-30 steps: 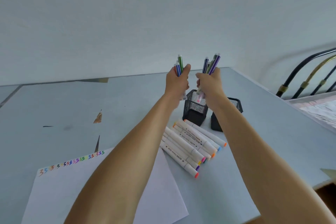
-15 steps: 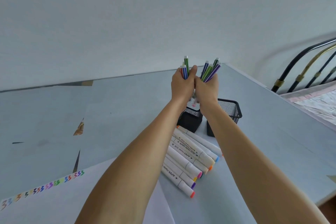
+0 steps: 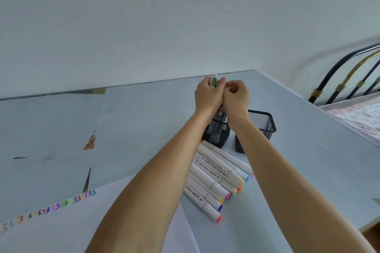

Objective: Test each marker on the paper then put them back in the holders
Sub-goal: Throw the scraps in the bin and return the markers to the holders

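While the thin green-capped markers [image 3: 215,81] stand bunched upright over the left black mesh holder [image 3: 216,132], the left hand [image 3: 207,96] grasps them so their lower ends drop inside; the right hand [image 3: 236,96], touching at three o'clock, is curled, though whether it holds any I cannot tell. An empty right mesh holder [image 3: 262,123] waits beside, fat white markers [image 3: 216,178] lie at six o'clock, and the scribbled white paper [image 3: 51,230] at eight

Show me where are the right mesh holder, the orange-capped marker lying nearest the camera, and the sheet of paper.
right mesh holder [image 3: 264,122], head view, on its mesh side wall.
orange-capped marker [image 3: 200,203], head view, on its white barrel.
sheet of paper [image 3: 61,230], head view, on bare white area below the scribbles.
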